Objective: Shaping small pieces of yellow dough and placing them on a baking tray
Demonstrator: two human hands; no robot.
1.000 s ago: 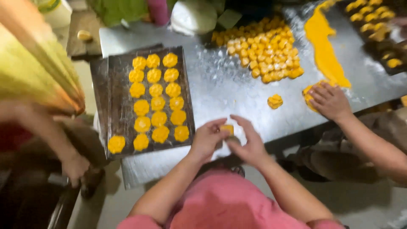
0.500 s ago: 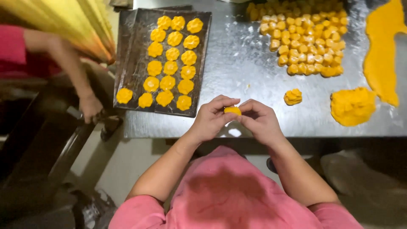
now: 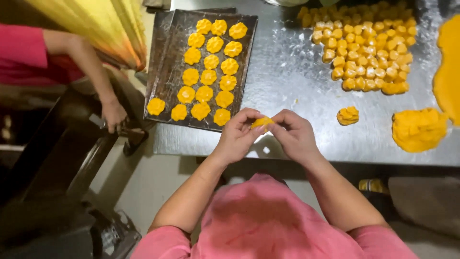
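My left hand (image 3: 238, 135) and my right hand (image 3: 293, 135) meet over the near edge of the steel table (image 3: 292, 76), both pinching one small piece of yellow dough (image 3: 261, 123) between their fingertips. A dark baking tray (image 3: 165, 72) lies just left of my hands, holding several flower-shaped yellow dough pieces (image 3: 209, 76) in rows. To the right of my hands sits one small shaped dough piece (image 3: 348, 115).
Several small dough lumps (image 3: 369, 52) crowd the far right of the table. A larger dough mound (image 3: 419, 129) and a flattened dough sheet (image 3: 448, 72) lie at the right edge. Another person's hand (image 3: 114, 114) grips a dark machine at left, under yellow fabric (image 3: 100, 24).
The view has shifted so the table sits higher and closer. My hands stay together on the dough piece. The other person's hand at right is out of view.
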